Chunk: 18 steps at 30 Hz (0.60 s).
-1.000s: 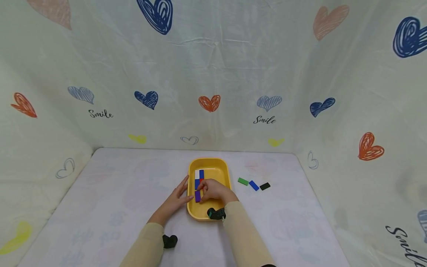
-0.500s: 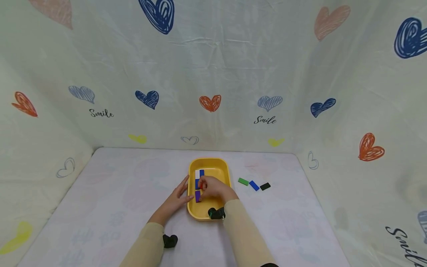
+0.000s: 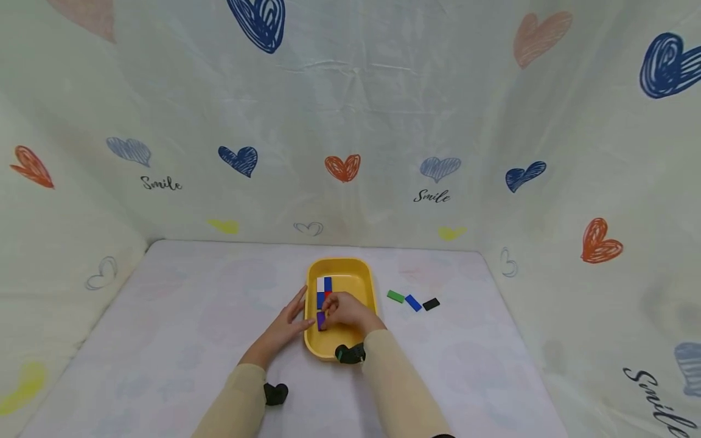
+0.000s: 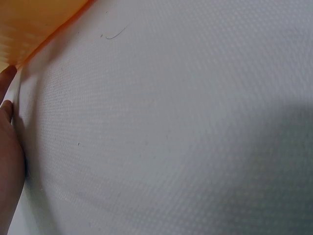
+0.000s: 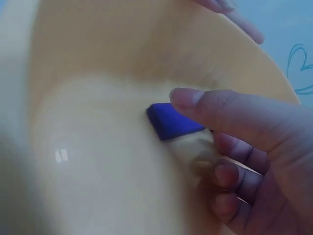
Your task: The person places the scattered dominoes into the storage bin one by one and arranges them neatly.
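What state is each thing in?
Yellow tray: upright
Purple block: in tray, partly covered
White block: in tray
Red block: partly hidden
Green block: on table
Black block: on table
Blue blocks: two in tray, one on table
Left hand: touching tray
Right hand: thumb on purple block, fingers curled

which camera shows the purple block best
The right wrist view: the purple block appears largest there, with one end clear, though the right hand covers part of it. The head view shows it small in the yellow tray; the left wrist view doesn't show it.
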Available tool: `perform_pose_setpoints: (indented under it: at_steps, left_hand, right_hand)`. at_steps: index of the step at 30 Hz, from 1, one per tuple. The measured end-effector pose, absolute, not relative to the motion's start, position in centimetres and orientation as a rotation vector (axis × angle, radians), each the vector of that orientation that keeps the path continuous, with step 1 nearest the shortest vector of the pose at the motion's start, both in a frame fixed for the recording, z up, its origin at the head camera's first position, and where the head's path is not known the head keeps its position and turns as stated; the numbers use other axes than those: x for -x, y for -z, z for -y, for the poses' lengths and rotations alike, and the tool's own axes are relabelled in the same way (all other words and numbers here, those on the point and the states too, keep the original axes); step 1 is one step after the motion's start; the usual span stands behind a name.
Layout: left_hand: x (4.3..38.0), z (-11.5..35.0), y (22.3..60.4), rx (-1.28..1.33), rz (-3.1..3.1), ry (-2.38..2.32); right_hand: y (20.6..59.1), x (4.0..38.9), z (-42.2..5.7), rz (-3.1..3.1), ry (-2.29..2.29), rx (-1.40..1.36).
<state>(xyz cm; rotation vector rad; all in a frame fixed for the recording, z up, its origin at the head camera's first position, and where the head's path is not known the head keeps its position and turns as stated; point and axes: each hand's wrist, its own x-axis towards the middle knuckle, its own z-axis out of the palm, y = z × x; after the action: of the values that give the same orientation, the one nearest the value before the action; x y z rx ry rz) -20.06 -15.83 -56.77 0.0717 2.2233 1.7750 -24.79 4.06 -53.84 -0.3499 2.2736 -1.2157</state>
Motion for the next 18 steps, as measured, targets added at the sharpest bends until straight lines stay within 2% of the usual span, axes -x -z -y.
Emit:
perform_pose_setpoints:
  at_steps: [18]
  left_hand:
    - [20.1,15.7,56.2,-0.011,-2.241,-1.728]
  right_hand:
    - [54.8,22.5,-3.2,-2.321,1.379,0.226]
